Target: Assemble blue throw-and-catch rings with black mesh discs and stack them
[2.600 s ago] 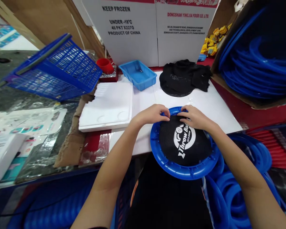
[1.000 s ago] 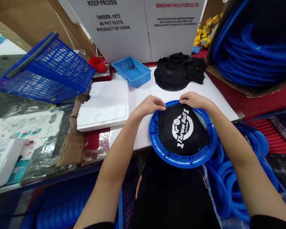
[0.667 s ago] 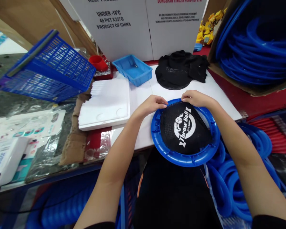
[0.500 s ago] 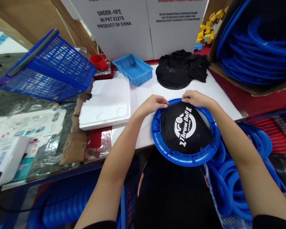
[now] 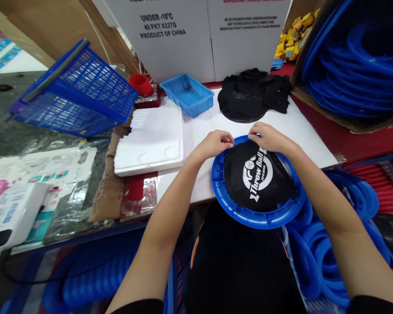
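A blue plastic ring [image 5: 236, 209] lies at the near edge of the white table [image 5: 301, 126], partly overhanging it. A black mesh net [image 5: 245, 192] with a white "Throw Ball" print is stretched inside the ring. My left hand [image 5: 214, 146] pinches the net's edge at the ring's far rim. My right hand [image 5: 270, 137] is curled over the same far rim just to the right, fingers pressed on the net's edge. The two hands sit close together.
A pile of black nets [image 5: 253, 93] lies further back, beside a small blue tray [image 5: 187, 93] and a red cup [image 5: 140, 84]. A white foam lid [image 5: 152, 139] and a tilted blue basket [image 5: 75, 93] are at left. Blue rings fill a cardboard box [image 5: 353, 65] and a stack [image 5: 337, 235] at right.
Both hands have slid from the middle of the ring's top to its far rim, and the right hand has come closer to the left. The net's top edge now sits nearer the rim.
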{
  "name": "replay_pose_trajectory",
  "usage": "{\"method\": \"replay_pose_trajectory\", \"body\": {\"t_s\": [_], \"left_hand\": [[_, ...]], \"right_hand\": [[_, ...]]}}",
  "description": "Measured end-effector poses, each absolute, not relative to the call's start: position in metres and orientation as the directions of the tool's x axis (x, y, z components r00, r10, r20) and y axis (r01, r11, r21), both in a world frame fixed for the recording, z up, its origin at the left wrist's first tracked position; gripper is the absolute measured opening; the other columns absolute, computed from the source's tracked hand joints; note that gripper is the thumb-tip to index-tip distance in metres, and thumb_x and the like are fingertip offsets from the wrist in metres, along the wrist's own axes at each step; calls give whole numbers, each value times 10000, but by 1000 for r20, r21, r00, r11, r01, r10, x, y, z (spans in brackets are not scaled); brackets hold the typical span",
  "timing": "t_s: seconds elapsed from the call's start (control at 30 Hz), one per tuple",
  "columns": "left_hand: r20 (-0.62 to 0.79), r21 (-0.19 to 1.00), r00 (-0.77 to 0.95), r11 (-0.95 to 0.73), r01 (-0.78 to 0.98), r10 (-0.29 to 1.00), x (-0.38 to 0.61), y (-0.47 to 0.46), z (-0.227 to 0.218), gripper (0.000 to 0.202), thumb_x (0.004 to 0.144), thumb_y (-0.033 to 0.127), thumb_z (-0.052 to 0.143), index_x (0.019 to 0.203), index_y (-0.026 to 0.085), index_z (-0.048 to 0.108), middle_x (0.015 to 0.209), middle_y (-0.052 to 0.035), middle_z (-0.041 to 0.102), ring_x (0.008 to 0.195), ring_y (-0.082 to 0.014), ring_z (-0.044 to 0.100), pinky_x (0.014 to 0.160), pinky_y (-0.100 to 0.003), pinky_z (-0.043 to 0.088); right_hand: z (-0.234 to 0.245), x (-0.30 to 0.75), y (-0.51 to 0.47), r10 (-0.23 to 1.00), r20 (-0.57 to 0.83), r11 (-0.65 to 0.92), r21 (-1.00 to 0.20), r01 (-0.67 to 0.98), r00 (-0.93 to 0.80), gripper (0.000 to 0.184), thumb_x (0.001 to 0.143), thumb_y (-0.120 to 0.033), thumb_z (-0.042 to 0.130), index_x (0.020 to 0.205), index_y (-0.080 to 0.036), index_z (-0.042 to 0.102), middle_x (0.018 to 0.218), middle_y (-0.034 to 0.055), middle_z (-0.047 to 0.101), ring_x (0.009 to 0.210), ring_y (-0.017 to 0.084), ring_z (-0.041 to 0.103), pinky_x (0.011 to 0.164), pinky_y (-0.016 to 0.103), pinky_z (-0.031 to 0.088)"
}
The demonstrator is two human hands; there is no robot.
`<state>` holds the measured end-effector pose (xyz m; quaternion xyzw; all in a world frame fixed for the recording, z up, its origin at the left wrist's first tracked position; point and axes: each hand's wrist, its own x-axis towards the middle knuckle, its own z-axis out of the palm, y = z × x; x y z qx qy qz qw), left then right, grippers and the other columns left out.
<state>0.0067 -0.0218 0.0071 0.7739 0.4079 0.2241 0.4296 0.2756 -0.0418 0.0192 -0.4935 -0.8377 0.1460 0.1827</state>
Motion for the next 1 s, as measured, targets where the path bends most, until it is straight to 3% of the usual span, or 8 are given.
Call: {"method": "replay_pose_trajectory", "body": {"t_s": [0.17,0.3,0.47,0.67,1.0], "left_hand": [[-82,889,554,-190,416,828,6,-24,10,251,834,200,753,1077,150,789,801,-46,744,751,-177,680,736,-302,521],[-42,845,553,-266,464,832,7,-25,10,227,825,180,754,1045,166,809,834,-50,759,796,-192,700,776,-320,530],[97,815,563,-390,429,821,19,-33,10,180,925,265,686,1005,182,824,946,-61,804,878,-201,711,849,-339,540],[209,745,564,-504,437,799,35,-39,6,144,923,203,673,933,196,817,996,-46,813,925,-203,693,906,-343,524],[117,808,550,-401,432,827,41,-34,2,131,927,245,699,935,179,812,1008,-52,819,970,-214,711,956,-346,516]], "right_hand": [[9,266,-43,865,159,483,-521,704,-476,191,970,-301,599,901,-197,744,998,108,697,979,292,641,944,460,501],[6,274,-42,869,180,457,-648,609,-461,175,937,-361,642,893,-223,741,984,80,710,975,280,658,949,453,513],[5,280,-41,867,205,451,-709,542,-454,172,910,-395,670,865,-241,734,1017,66,740,983,277,669,990,454,506],[-1,276,-41,900,190,400,-717,571,-392,166,914,-381,630,884,-229,690,961,58,713,953,268,645,914,421,492],[-5,267,-43,906,237,418,-628,657,-350,111,959,-279,599,892,-225,670,966,70,665,953,257,614,911,410,480]]}}
